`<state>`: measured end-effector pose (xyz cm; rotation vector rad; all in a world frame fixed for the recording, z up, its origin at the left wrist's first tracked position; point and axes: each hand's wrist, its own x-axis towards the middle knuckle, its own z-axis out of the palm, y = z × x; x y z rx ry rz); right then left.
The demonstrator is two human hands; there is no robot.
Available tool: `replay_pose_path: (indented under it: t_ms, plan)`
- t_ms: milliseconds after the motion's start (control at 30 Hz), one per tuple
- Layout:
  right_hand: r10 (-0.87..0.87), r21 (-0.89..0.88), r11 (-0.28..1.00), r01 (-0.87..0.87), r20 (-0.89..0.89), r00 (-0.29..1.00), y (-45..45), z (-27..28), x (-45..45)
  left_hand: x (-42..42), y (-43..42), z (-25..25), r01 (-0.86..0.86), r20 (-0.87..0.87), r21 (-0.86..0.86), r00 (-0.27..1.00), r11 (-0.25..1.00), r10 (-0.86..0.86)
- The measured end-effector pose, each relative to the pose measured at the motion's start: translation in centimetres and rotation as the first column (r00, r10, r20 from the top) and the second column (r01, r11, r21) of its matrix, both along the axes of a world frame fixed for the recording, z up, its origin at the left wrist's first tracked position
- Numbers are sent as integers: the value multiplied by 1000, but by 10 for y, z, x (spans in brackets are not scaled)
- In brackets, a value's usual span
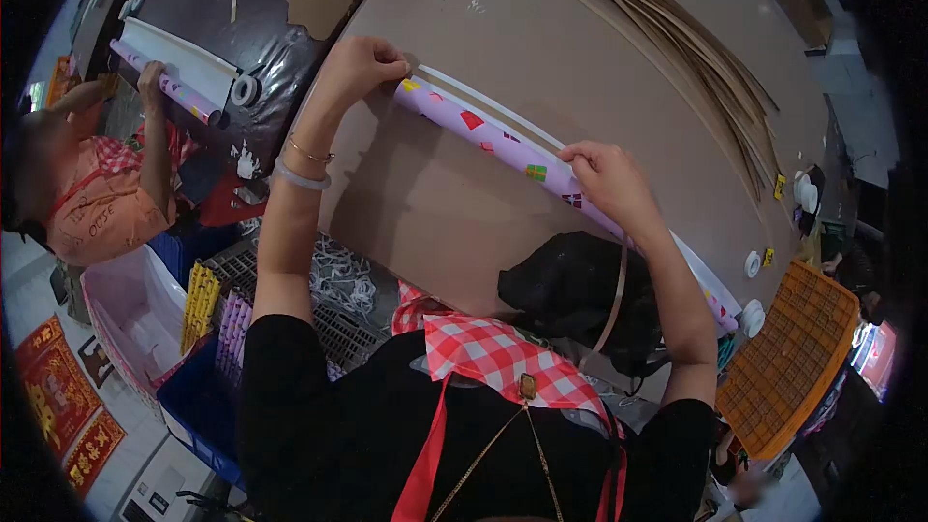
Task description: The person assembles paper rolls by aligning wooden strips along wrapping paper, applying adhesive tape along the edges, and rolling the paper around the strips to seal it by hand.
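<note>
A long roll of light purple printed paper (483,130) lies slanting across the brown table (425,203). At its upper left end is my left hand (372,66), thumb and fingertips pinched together; what they hold is too small to make out. A thin white strip (493,108) runs along the far side of the roll, between my two hands. My right hand (609,179) rests over the roll right of its middle, with thumb and index finger pinched at the end of the white strip.
Long brown strips (677,39) curve across the table's far right. White tape rolls (752,319) and an orange basket (788,358) are at the right. A black bag (570,280) lies at the near edge. At the left, a co-worker (106,193) handles another purple roll (184,97).
</note>
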<state>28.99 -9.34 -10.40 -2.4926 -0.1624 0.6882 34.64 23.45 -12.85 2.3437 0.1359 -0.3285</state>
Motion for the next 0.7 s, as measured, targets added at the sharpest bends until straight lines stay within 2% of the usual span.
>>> replay_pose_path:
  t_ms: [133,200,333,433,500,600,633,700]
  plan:
    - [7,-44,999,-7,-9,1000,2,2,3,0,-1,1,0,-21,-45,1000,999,-1]
    - [7,-60,998,-9,-22,1000,2,2,3,0,-1,-3,8,24,31,1000,999,-9]
    - [29,-111,993,-27,20,999,7,3,5,2,-2,-4,-26,32,41,999,999,25]
    - [28,-143,989,-26,13,1000,12,7,8,3,0,-7,-45,34,19,998,999,45]
    - [-7,-133,991,1,-42,999,14,7,11,6,7,-14,-46,21,-84,999,995,48]
    - [-1,-114,993,4,32,999,14,-3,13,11,10,-22,-26,61,-111,998,993,33]
    - [5,-110,994,0,40,999,15,-3,14,13,11,-23,-36,28,-91,999,995,39]
    - [-9,-173,985,16,42,999,20,1,14,12,10,-20,-54,20,-138,998,989,57]
